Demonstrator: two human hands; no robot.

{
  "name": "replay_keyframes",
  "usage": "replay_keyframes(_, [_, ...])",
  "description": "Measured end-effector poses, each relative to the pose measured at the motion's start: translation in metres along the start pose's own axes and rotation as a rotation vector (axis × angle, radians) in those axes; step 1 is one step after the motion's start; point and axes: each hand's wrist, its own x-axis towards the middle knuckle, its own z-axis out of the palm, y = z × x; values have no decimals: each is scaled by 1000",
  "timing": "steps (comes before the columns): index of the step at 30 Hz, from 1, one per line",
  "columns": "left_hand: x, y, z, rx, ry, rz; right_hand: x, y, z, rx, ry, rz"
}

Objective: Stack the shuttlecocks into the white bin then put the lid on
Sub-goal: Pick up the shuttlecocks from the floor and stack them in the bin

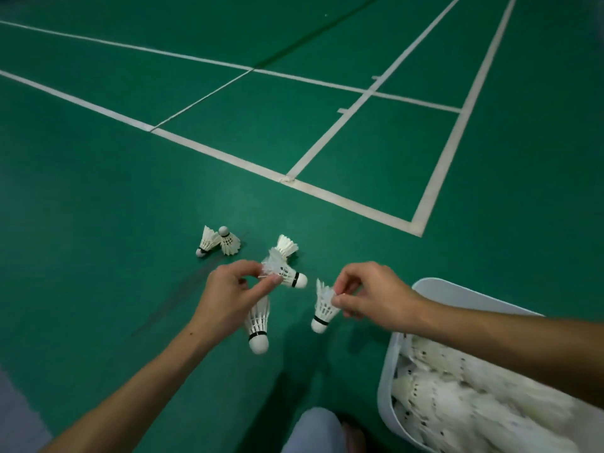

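left hand pinching shuttlecock, right hand pinching another; white bin beside

The court floor is matt green with flat white painted lines. The shuttlecocks have white feather skirts and smooth, rounded white bases. The white bin looks smooth plastic.

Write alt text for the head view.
Over a green court floor, the left hand pinches one shuttlecock and the right hand another. More lie nearby; a white bin at right holds many.
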Motion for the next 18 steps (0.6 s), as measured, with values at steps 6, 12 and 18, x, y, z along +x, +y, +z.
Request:
replay_keyframes(6, [-17, 129, -3, 200, -295, 308, -111, 11, -71, -43, 174, 113])
replay_keyframes(12, [-12, 222, 22, 525, -503, 577, -162, 47, -109, 24, 327, 309])
replay_keyframes(18, [-7, 215, 96, 653, -641, 677, -155, 107, -85, 123, 437, 531])
